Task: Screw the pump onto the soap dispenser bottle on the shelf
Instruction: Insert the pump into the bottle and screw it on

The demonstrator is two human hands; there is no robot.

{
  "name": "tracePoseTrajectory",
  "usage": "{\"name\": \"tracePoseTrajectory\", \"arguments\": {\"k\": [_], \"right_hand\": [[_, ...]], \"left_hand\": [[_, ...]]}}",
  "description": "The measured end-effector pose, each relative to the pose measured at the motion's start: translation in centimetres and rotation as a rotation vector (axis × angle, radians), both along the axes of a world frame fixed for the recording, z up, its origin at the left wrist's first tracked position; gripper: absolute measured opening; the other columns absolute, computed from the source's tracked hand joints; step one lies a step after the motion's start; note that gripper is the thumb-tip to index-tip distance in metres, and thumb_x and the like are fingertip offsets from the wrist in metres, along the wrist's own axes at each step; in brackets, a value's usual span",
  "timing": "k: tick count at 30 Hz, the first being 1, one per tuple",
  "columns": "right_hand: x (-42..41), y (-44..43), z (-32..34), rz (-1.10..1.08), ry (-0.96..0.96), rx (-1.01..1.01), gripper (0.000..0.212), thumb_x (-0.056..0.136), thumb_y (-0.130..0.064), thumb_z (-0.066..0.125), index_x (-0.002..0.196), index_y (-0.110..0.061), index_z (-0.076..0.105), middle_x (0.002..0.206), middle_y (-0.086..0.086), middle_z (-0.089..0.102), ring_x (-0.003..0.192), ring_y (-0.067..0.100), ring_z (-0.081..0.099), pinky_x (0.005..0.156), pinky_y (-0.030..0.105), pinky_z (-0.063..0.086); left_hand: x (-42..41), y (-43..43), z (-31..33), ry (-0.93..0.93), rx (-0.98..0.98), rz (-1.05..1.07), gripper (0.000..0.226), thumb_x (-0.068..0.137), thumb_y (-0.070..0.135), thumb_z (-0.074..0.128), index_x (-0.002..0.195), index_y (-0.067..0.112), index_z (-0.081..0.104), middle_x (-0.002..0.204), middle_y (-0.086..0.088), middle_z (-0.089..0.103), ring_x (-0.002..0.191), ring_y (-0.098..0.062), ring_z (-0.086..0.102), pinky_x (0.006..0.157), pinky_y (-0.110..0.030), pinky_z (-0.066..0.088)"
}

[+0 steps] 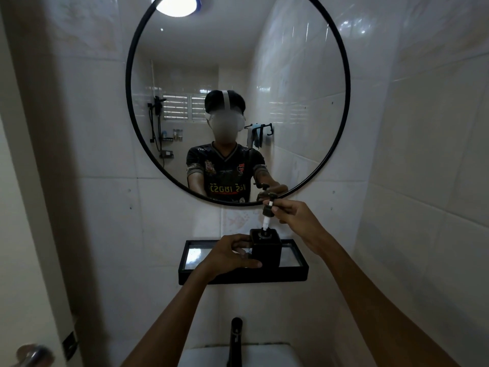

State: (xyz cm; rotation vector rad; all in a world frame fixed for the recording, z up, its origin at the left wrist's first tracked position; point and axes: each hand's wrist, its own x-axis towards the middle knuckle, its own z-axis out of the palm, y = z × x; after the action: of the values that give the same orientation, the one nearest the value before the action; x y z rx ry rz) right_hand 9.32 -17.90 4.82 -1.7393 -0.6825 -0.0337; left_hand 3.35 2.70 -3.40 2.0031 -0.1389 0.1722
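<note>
Pump (267, 211), black-collared with a white stem, hangs tilted above the square black soap bottle (266, 250) on the black-framed glass shelf (291, 274), its tube entering the neck. Tilt could cross-thread the collar. Right hand (296, 215) pinches the collar; left hand (232, 254) wraps the bottle's side.

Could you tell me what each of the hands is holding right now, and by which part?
The right hand pinches the pump at its black collar, tube entering the neck. The left hand grips the black bottle by its side on the shelf.
</note>
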Motion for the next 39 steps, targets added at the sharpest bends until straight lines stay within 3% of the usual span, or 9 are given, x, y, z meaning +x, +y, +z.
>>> {"name": "tracePoseTrajectory", "arguments": {"k": [5,13,20,26,31,34,39], "right_hand": [[-0.1,-0.3,0.2,0.006,-0.024,-0.018,0.029,0.098,-0.008,0.058,0.126,-0.011,0.068,0.109,0.0,0.073,0.094,-0.002,0.065,0.077,0.012,0.052],[-0.1,-0.7,-0.4,0.018,-0.045,-0.072,0.029,0.099,-0.009,0.058,0.123,-0.019,0.07,0.112,-0.004,0.075,0.098,-0.004,0.066,0.08,0.014,0.049],[-0.1,-0.7,-0.7,0.04,-0.051,-0.1,0.029,0.099,-0.011,0.058,0.117,-0.029,0.07,0.112,-0.006,0.075,0.099,-0.007,0.067,0.085,0.016,0.051],[0.0,-0.7,-0.4,0.05,-0.06,-0.135,0.03,0.099,-0.009,0.057,0.126,-0.016,0.069,0.115,-0.001,0.074,0.095,-0.013,0.066,0.088,0.016,0.049],[0.1,-0.8,-0.7,0.078,-0.059,-0.142,0.03,0.098,-0.009,0.058,0.125,-0.019,0.07,0.119,-0.003,0.074,0.107,-0.002,0.066,0.097,0.02,0.049],[0.2,-0.8,-1.1,0.105,-0.046,-0.167,0.03,0.097,-0.008,0.059,0.123,-0.017,0.071,0.121,-0.001,0.074,0.115,0.007,0.066,0.103,0.024,0.048],[0.5,-0.6,-2.0,0.107,-0.035,-0.188,0.03,0.097,-0.01,0.06,0.125,-0.015,0.07,0.123,0.0,0.073,0.118,0.007,0.065,0.108,0.029,0.048]], "left_hand": [[-0.1,0.0,0.0,-0.003,0.019,-0.003,0.069,0.067,0.022,0.094,0.13,0.02,0.066,0.116,0.011,0.071,0.105,-0.024,0.07,0.084,-0.026,0.059],[-0.2,0.2,0.1,-0.013,0.016,-0.017,0.065,0.069,0.018,0.093,0.128,0.019,0.067,0.116,0.011,0.072,0.101,-0.022,0.072,0.075,-0.018,0.059],[-0.1,0.3,0.1,-0.001,0.01,-0.012,0.067,0.067,0.02,0.094,0.128,0.02,0.067,0.116,0.012,0.071,0.101,-0.023,0.072,0.085,-0.029,0.06],[0.1,0.3,-0.1,0.0,0.002,-0.01,0.066,0.065,0.022,0.095,0.126,0.022,0.069,0.115,0.01,0.073,0.102,-0.025,0.072,0.089,-0.034,0.06],[-0.1,0.3,0.0,-0.01,0.008,-0.024,0.064,0.067,0.019,0.093,0.126,0.02,0.068,0.111,0.015,0.071,0.102,-0.024,0.072,0.084,-0.027,0.059],[-0.1,0.2,0.1,-0.006,0.007,-0.013,0.066,0.066,0.02,0.094,0.126,0.02,0.068,0.111,0.015,0.071,0.101,-0.024,0.072,0.087,-0.031,0.06],[-0.2,0.2,0.1,-0.004,0.0,-0.02,0.069,0.066,0.02,0.094,0.129,0.02,0.066,0.112,0.016,0.071,0.102,-0.023,0.073,0.085,-0.027,0.061]]}}
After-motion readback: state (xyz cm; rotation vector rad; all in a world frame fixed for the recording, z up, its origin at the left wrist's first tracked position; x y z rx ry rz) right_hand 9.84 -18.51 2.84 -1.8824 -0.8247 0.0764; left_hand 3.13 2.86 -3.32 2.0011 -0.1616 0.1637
